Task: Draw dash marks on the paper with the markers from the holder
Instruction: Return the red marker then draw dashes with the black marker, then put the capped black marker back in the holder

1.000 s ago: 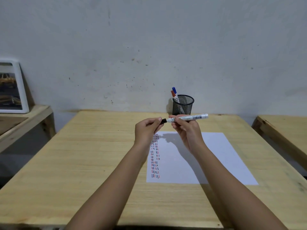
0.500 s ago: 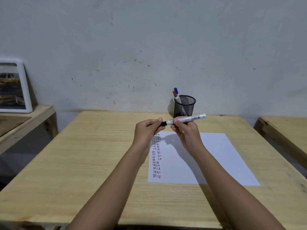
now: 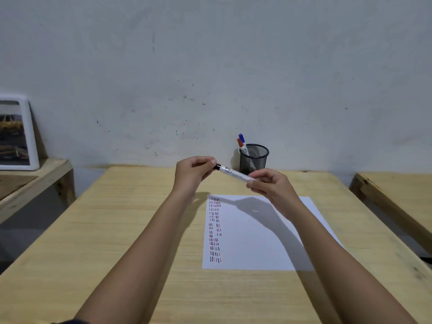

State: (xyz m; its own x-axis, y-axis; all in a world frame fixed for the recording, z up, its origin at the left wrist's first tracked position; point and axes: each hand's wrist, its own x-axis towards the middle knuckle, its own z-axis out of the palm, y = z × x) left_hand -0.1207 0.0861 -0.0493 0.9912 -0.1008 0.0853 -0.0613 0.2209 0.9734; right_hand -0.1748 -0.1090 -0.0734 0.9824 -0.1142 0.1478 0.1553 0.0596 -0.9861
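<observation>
Both hands hold one white marker [image 3: 233,174] with a black end in the air above the table. My left hand [image 3: 192,174] pinches the black cap end; my right hand [image 3: 271,185] grips the white barrel's other end. Below them lies a white paper [image 3: 257,239] with columns of red, blue and black dash marks [image 3: 215,230] along its left edge. Behind the hands stands a black mesh holder [image 3: 254,159], and a red-capped marker [image 3: 240,145] and a blue-capped marker [image 3: 241,137] stick out of it.
The paper rests on a light wooden table [image 3: 117,230] against a grey wall. A lower wooden bench [image 3: 30,181] at the left carries a white-framed picture [image 3: 17,134]. Another wooden table [image 3: 397,192] stands at the right.
The marker has tilted: its right end dropped as my right hand slid out along the barrel and lowered. My left hand stays on the black end. The view shifted slightly.
</observation>
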